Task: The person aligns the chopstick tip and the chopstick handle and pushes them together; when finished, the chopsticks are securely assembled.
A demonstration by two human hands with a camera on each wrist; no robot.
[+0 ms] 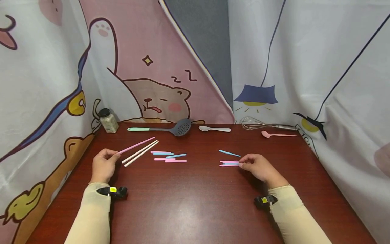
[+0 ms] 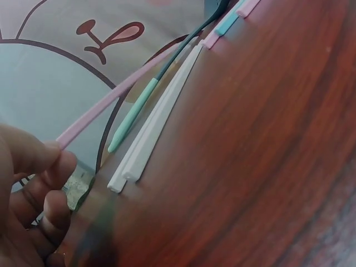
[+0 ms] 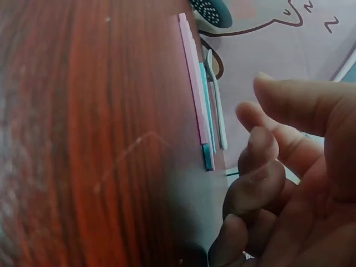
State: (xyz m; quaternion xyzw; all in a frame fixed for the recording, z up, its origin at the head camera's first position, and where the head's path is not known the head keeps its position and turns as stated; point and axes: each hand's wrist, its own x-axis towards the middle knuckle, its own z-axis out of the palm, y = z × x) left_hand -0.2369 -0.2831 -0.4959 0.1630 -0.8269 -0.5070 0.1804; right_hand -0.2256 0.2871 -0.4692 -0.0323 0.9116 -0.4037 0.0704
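Stick (image 1: 136,145), pink, in L hand (image 1: 104,164); pink/blue bunch (image 1: 230,164) nr R hand (image 1: 258,167).

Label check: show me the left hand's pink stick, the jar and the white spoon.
Pink stick (image 1: 136,145): head view, middle of its length.
Jar (image 1: 109,123): head view, side below the lid.
White spoon (image 1: 215,129): head view, handle.

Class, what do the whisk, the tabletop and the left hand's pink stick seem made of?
Whisk: probably metal, shiny; silvery wires and handle.
Tabletop: wood or wood-look laminate, glossy; red-brown grain, reflected light.
Pink stick: perhaps plastic, fairly matte; even colour, though painted wood is possible.
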